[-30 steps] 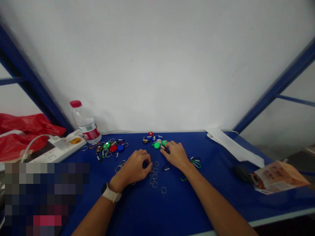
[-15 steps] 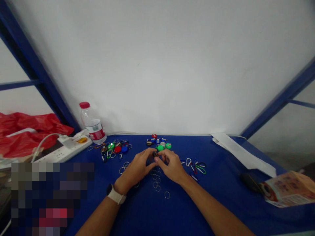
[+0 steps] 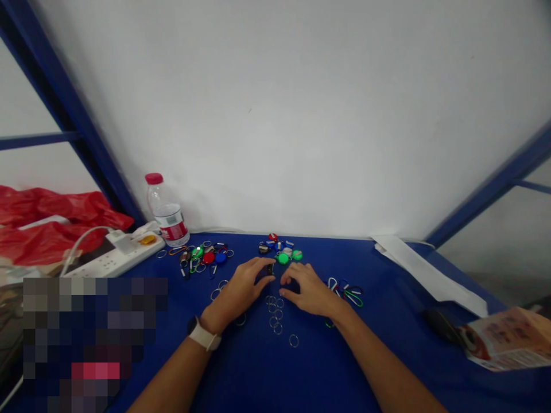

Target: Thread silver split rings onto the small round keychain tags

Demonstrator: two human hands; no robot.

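Observation:
Between the thumb and fingertips of my left hand (image 3: 246, 287) is a small dark badge reel (image 3: 270, 269), seen edge-on. My right hand (image 3: 306, 287) hovers just to its right, thumb and fingers apart and nothing visible in them. Below the two hands lie several thin metal split rings (image 3: 276, 314), one of them off to the right. Larger rings (image 3: 219, 288) show partly behind my left wrist. Just beyond the hands is a pile of round reels in green (image 3: 283, 259), blue, red and dark colours. Several coloured carabiners (image 3: 350, 293) lie right of my right hand, partly covered by it.
At the left back sit reels joined with carabiners and rings (image 3: 209, 258), beside a red-capped plastic bottle (image 3: 173, 226). A white power strip (image 3: 112, 259) and red plastic bag (image 3: 64, 212) are further left. At right are folded white paper (image 3: 424, 272), a dark object (image 3: 441, 325) and a carton (image 3: 508, 338).
My right hand has drawn away from the dark reel and moved right, its fingers opening. My left hand keeps hold of the reel. The view has shifted slightly.

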